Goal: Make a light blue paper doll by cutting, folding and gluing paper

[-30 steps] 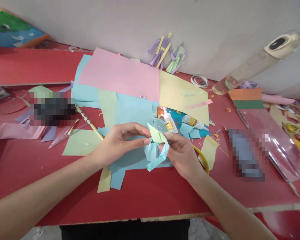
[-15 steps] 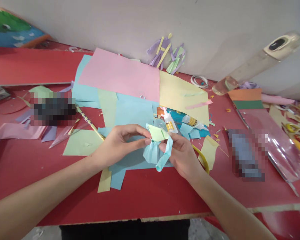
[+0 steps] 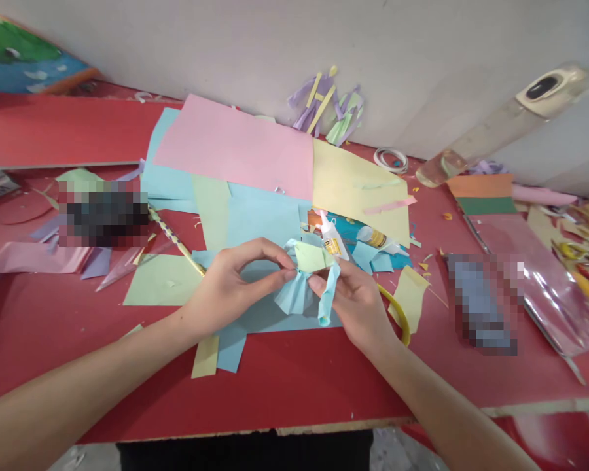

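Note:
Between my hands is a small paper doll figure (image 3: 294, 294), with a pleated light blue skirt, a rolled blue strip hanging at its right and a pale green folded piece (image 3: 313, 257) at the top. My left hand (image 3: 243, 275) pinches its left side between thumb and forefinger. On the other side my right hand (image 3: 356, 291) grips the figure near the blue strip, its fingertips partly hidden by the paper. Just beyond them lies a white glue bottle (image 3: 332, 237) with a yellow label. Blue paper sheets (image 3: 275, 324) lie underneath.
Pink paper (image 3: 240, 147) and yellow paper (image 3: 358, 186) cover the back of the red table. Two paper figures (image 3: 319, 104) lean on the wall. A clear bottle (image 3: 491, 131) stands back right. Yellow-handled scissors (image 3: 397, 311) lie beside my right hand; a patterned pencil (image 3: 174, 239) lies left.
The paper figure has turned slightly in my fingers: its skirt swings left and spreads, and the rolled strip moves right, hanging more upright. Both hands stay in nearly the same place.

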Tool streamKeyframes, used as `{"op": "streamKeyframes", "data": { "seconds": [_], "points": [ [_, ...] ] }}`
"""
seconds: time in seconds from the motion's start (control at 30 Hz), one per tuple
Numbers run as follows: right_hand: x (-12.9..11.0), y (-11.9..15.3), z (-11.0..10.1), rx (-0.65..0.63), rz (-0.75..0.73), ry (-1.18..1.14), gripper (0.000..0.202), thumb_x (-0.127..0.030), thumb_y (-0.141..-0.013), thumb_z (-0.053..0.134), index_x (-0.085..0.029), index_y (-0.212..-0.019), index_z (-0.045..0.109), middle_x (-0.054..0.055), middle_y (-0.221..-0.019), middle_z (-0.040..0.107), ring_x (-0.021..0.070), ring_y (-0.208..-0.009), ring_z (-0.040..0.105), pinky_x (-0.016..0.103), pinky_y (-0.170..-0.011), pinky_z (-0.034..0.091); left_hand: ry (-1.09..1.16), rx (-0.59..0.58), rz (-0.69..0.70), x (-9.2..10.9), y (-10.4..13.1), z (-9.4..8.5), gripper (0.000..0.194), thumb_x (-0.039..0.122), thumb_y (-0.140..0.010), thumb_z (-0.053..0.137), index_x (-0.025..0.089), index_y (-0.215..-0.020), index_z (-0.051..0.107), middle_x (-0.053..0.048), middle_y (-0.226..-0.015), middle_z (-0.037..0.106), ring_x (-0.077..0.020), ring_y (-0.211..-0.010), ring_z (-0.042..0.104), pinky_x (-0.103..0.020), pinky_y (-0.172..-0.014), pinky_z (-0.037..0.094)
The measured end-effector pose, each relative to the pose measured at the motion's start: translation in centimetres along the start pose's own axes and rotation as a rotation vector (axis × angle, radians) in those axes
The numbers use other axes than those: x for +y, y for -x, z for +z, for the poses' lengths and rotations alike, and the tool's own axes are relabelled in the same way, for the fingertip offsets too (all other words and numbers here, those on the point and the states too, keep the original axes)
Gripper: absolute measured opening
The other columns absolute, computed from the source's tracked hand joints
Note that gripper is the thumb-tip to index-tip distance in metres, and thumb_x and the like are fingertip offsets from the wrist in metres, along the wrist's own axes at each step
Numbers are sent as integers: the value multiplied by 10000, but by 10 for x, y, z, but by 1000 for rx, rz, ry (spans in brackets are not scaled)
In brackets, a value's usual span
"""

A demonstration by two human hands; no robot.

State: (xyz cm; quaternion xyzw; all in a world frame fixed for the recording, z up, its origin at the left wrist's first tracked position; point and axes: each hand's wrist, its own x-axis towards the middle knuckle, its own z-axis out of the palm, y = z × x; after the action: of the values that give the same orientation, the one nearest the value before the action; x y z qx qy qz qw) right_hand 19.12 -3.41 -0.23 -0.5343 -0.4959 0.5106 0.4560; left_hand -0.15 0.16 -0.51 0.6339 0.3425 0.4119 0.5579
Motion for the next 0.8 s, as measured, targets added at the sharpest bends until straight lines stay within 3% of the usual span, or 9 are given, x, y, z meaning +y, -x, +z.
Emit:
{"op": "streamKeyframes", "data": {
  "seconds": [0.43,0.8],
  "points": [
    [10,1,-5,-41,118,-63,164,-339,-718,801,-228,-785,701,0,-733,651,153,-700,605,254,-628,525,-190,-29,-14,8,-2,-5,93,291,-854,693,202,-831,705,-18,-856,734,-173,-817,674,-283,-783,536],
    [4,0,-2,-22,105,-75,194,-353,-700,819,-221,-781,702,4,-747,676,149,-694,609,249,-612,526,-156,-24,-21,8,0,-1,92,289,-866,680,200,-850,696,-18,-877,729,-169,-849,671,-282,-807,530]
  ]
}}
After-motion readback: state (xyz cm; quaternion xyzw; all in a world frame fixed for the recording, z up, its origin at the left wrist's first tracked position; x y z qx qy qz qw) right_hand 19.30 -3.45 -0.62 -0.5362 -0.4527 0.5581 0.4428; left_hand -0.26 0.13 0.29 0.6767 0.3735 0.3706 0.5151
